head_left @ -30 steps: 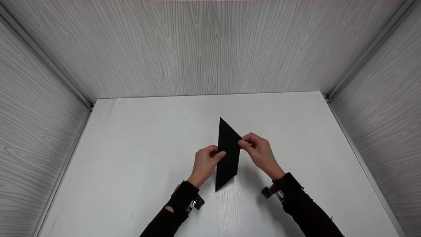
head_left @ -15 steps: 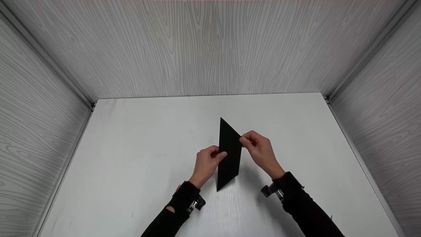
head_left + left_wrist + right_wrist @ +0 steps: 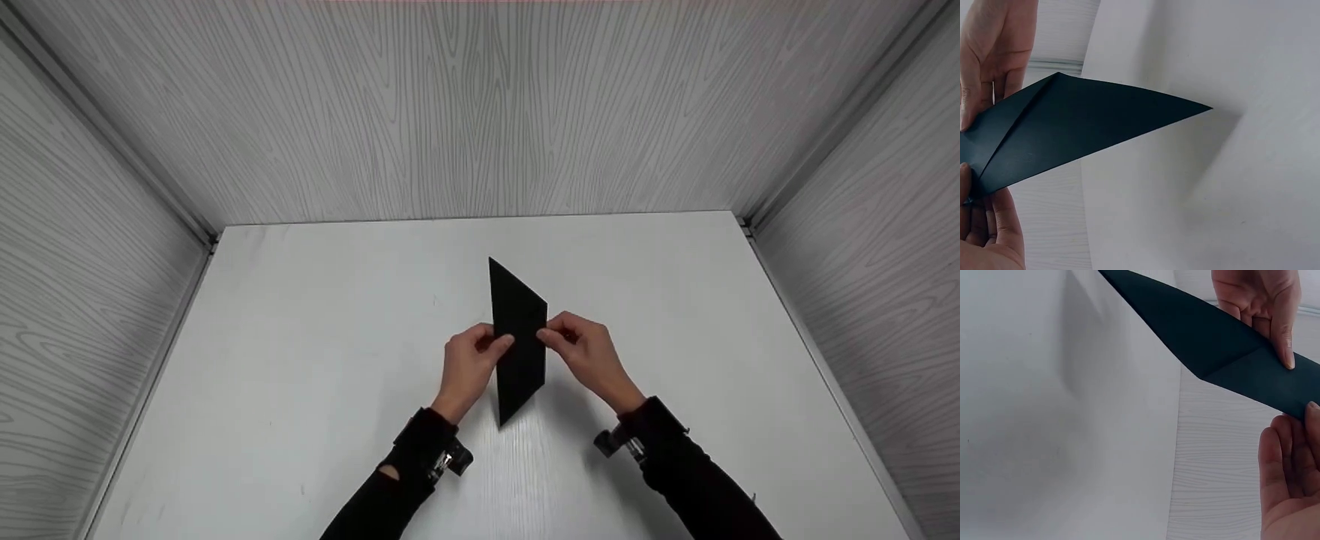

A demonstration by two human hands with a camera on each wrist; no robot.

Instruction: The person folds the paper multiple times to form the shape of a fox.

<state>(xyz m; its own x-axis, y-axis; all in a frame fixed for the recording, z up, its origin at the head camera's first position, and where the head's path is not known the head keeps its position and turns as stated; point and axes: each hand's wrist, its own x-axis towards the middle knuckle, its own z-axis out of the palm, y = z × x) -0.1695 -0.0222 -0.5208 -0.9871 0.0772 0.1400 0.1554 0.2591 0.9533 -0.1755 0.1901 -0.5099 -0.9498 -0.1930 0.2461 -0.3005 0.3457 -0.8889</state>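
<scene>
Both hands hold a folded sheet of dark paper [image 3: 519, 360] up above the white table, its pointed ends facing away from and toward the person. My left hand [image 3: 469, 367] pinches the left edge near its middle, thumb on the near face. My right hand [image 3: 592, 356] pinches the right edge a little below its upper corner. In the left wrist view the paper [image 3: 1084, 121] looks dark teal, with a slanting crease and one sharp tip. A crease also crosses the paper [image 3: 1196, 332] in the right wrist view. The fingers behind the sheet are partly hidden.
A white tabletop [image 3: 315, 315] lies under the hands, with soft shadows on it. Grey wood-grain panels stand at the back [image 3: 480, 112], left [image 3: 82, 300] and right [image 3: 885, 247]. Each wrist wears a small camera on a black band.
The paper's far tip has shifted slightly left and away, and its near tip slightly right. My right hand has moved from the upper right corner down along the edge. The left hand keeps its grip.
</scene>
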